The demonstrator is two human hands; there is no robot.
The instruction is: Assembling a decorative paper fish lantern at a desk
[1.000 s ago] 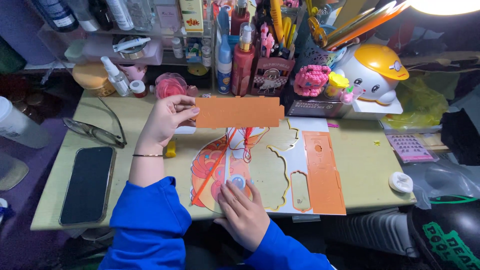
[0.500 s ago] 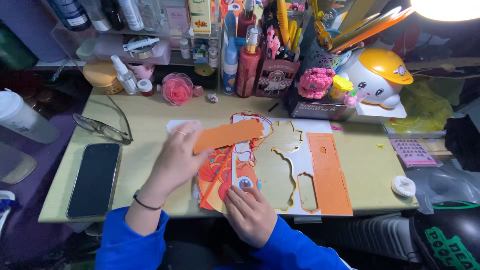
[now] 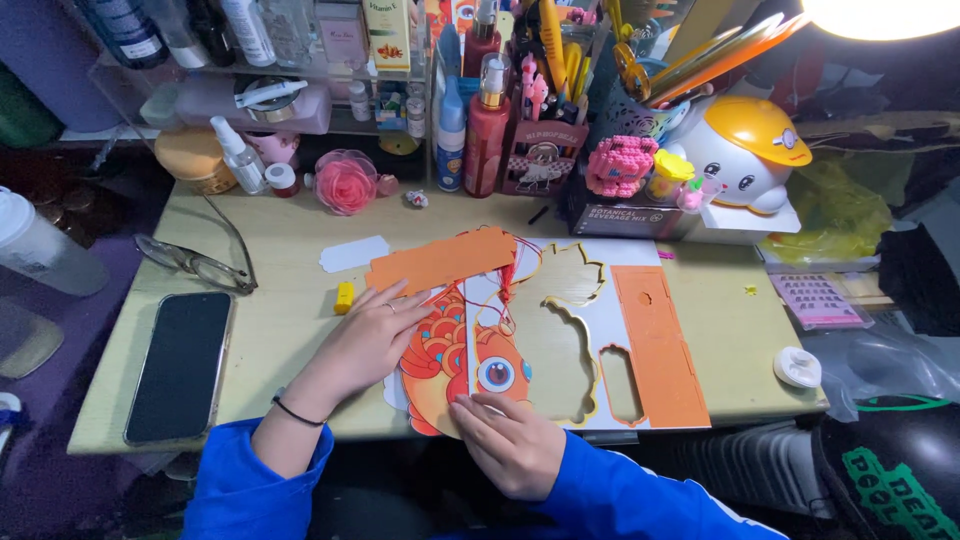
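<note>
While the left hand (image 3: 365, 345) is pressing flat, fingers spread, on the long orange card strip (image 3: 443, 258), the right hand (image 3: 508, 440) is resting loosely curled fingertips on the orange goldfish-shaped paper cutout (image 3: 462, 360). That cutout is lying at the desk's six o'clock edge, with the black smartphone (image 3: 181, 364) at nine o'clock.

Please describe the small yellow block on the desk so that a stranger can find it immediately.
Start at the black phone lying on the desk's left side. Right of it, near the left hand's fingertips, lies the yellow block. It is the only small yellow piece on bare desk, below the white paper label.
</note>
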